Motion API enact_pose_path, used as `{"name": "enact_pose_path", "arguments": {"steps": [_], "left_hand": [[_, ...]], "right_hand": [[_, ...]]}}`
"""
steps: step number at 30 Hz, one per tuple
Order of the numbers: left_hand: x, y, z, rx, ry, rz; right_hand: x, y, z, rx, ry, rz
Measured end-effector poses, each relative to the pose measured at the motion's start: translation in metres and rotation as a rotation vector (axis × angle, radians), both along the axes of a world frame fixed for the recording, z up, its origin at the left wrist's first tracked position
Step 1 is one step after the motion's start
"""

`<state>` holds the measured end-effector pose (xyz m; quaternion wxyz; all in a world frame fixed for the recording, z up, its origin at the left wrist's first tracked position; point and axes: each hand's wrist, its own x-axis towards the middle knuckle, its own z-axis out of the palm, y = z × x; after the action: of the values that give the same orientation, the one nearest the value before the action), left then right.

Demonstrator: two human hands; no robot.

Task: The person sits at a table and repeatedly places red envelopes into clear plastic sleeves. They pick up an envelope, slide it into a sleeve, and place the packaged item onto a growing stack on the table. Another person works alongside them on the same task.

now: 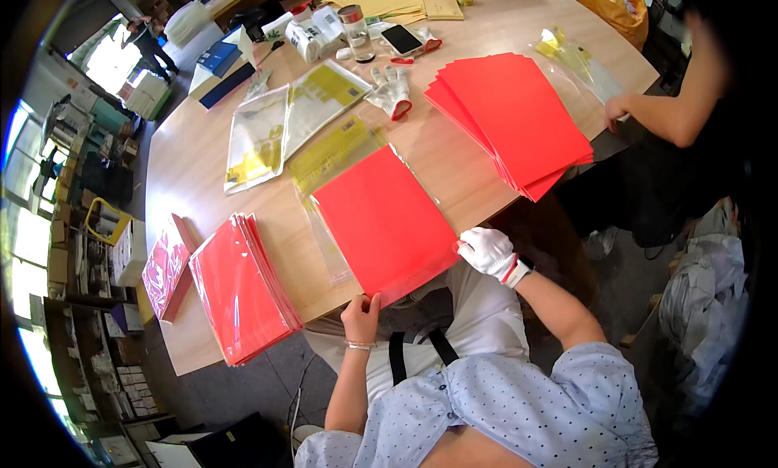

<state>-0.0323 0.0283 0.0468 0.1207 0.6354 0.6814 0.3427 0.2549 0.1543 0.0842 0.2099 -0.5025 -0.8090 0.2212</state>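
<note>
A red sheet (381,217) lies in front of me at the table's near edge, apparently inside a clear plastic sleeve (421,283) whose near edge hangs over. My left hand (361,319), bare, is closed in a pinch on the near left corner of that sleeve. At the near right corner, my right hand (488,252), in a white glove, has its fingers closed on the sleeve's edge. Clear bags with yellow print (344,148) lie beneath and beyond the sheet. To the left is a pile of red sheets in glossy clear sleeves (243,294); to the right, a fanned stack of bare red sheets (515,115).
A pink-and-white patterned pack (168,265) sits at the left edge. Farther back are open clear bags (259,140), a white work glove (391,91), a phone (403,39) and a glass jar (356,34). Another person's arm (673,115) rests near the right table edge.
</note>
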Motion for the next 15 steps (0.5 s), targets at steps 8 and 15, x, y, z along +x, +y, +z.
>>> {"name": "enact_pose_path", "arguments": {"steps": [8, 15], "left_hand": [[0.009, -0.006, 0.001, -0.357, -1.133, 0.157], [-0.089, -0.053, 0.093, -0.026, -0.565, 0.236]], "right_hand": [[-0.013, -0.019, -0.038, -0.409, 0.512, -0.281], [-0.124, -0.052, -0.028, -0.384, 0.822, 0.133]]}}
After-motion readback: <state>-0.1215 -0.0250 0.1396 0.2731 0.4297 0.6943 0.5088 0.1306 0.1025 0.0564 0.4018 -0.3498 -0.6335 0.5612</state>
